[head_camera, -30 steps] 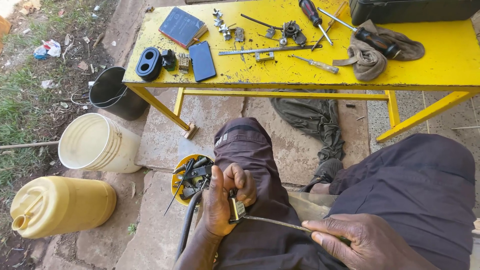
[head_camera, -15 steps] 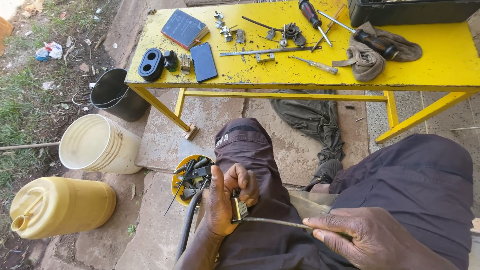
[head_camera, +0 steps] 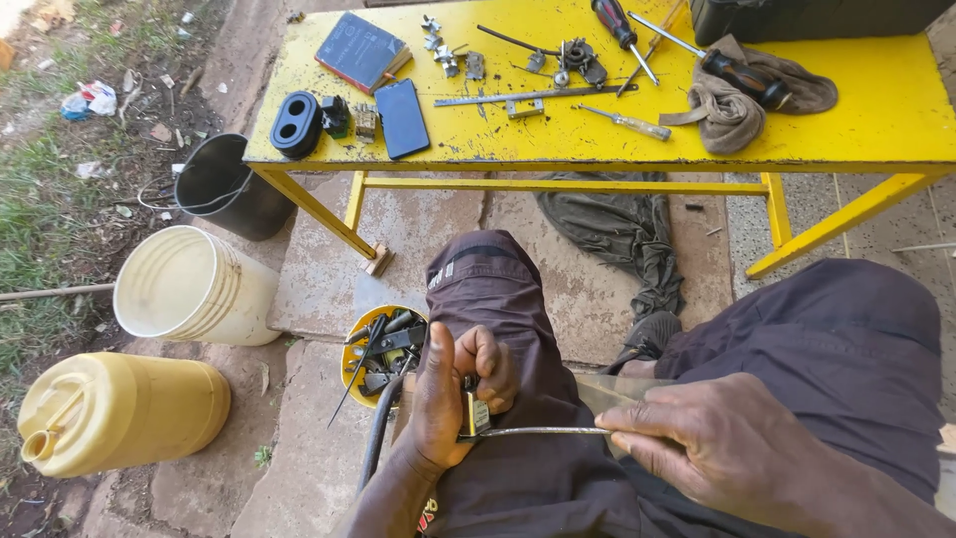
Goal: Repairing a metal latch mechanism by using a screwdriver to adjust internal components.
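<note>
Seen from above, a seated person works over their lap in dark trousers. The left hand (head_camera: pixel 448 403) is curled tightly round a small padlock (head_camera: pixel 475 413), fingers (head_camera: pixel 493 364) folded over its top and thumb raised beside it, so only the brass-and-dark edge of the lock shows. The right hand (head_camera: pixel 712 448) lies nearly flat on the right thigh, its fingers closed narrowly to pinch the end of a thin metal rod (head_camera: pixel 543 431) whose far tip meets the padlock. Judging by this, the work on the lock looks to be in progress: the rod is at the lock, and whether it has gone inside cannot be told. Just beyond the left hand, on the ground, stands a yellow tub (head_camera: pixel 383 349) of dark metal tools. Further left sit a yellow jerrycan (head_camera: pixel 119 408), a cream bucket (head_camera: pixel 194 289) and a dark pot (head_camera: pixel 219 184). Farthest away, a yellow bench (head_camera: pixel 866 120) carries screwdrivers (head_camera: pixel 622 30), small lock parts (head_camera: pixel 573 60), a phone (head_camera: pixel 403 118), a book (head_camera: pixel 363 50) and a brown rag (head_camera: pixel 732 110).
</note>
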